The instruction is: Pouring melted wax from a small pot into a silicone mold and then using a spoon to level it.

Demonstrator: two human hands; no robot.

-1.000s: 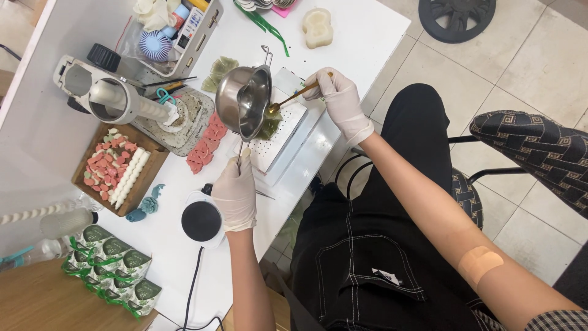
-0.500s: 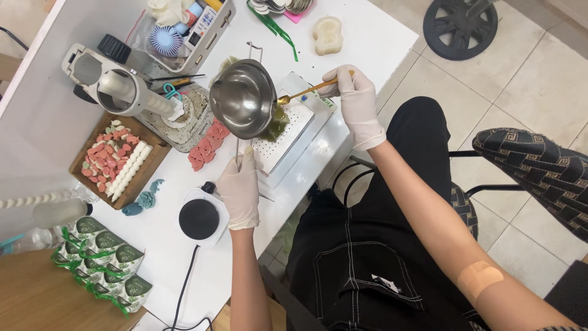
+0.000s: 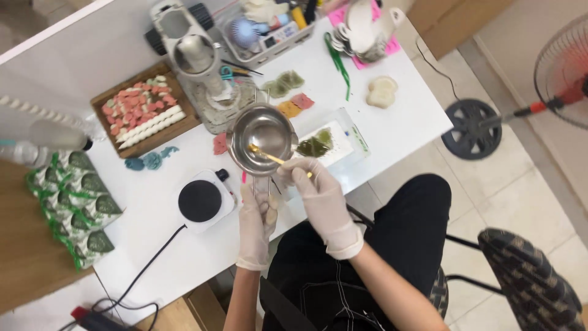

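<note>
My left hand (image 3: 257, 222), in a white glove, grips the long handle of a small steel pot (image 3: 263, 136) and holds it above the white table (image 3: 404, 116). My right hand (image 3: 320, 195), also gloved, holds a thin gold spoon (image 3: 266, 155) whose tip reaches into the pot. Just right of the pot lies a white mould tray (image 3: 334, 144) with a dark green filling (image 3: 315, 146). A small round hot plate (image 3: 202, 201) with a black top stands to the left of my left hand.
A wooden tray (image 3: 144, 116) of pink and white pieces sits at the back left, beside a grey machine (image 3: 196, 58). Green packets (image 3: 79, 202) lie at the left edge. A clear bin (image 3: 269, 27) and a pink-matted stack stand behind. A floor fan (image 3: 551, 79) is right.
The view has shifted. The pot is level now instead of tipped toward the tray, and my right hand has come in from the right so the spoon sits inside the pot.
</note>
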